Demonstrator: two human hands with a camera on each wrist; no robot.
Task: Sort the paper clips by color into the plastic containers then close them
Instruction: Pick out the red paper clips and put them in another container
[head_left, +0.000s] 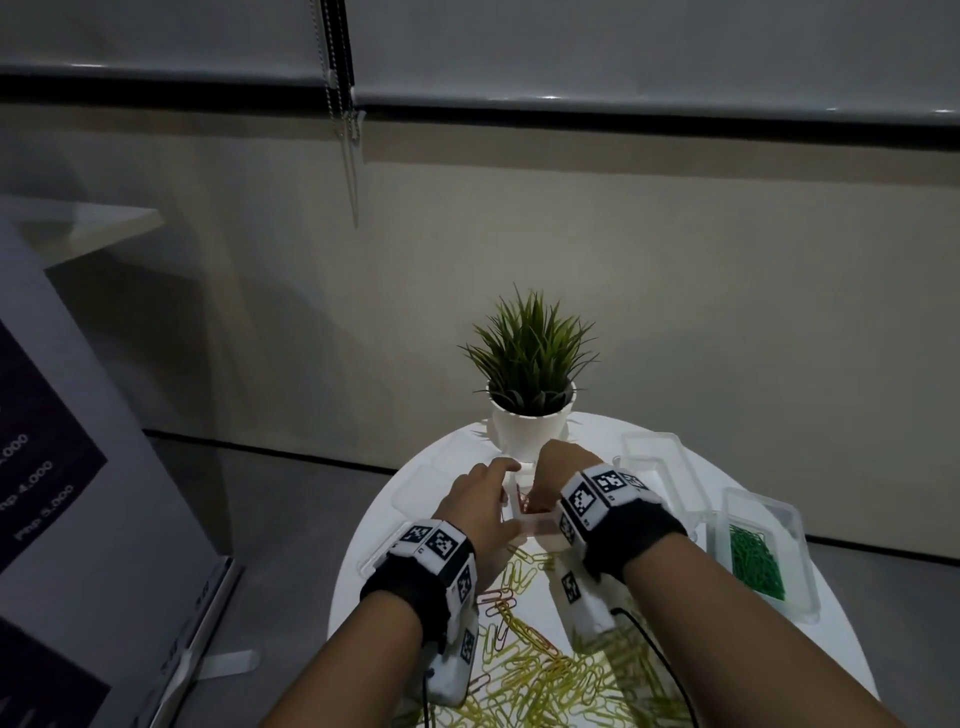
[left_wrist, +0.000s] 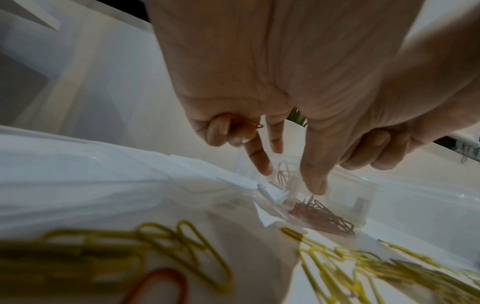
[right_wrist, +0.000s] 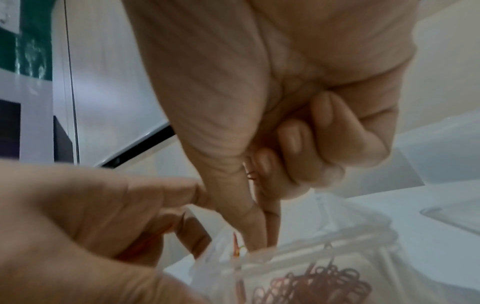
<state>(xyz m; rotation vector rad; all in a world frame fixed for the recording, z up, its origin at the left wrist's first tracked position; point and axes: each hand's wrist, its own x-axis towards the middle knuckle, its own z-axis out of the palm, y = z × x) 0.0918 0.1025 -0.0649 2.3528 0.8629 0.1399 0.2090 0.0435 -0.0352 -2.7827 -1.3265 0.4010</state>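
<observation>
Red wire paper clips (left_wrist: 249, 123) are pinched in both the left hand (head_left: 485, 501) and right hand (head_left: 558, 475), directly above the small clear plastic container (left_wrist: 337, 203).

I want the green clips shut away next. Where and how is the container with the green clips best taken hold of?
Probably by its two long side walls, coming down from above. The green-clip container lies flat and open near the right edge of the table, with free space beside it. Its walls are clear and upright, and the green clips fill the middle, so fingers should stay outside.
</observation>
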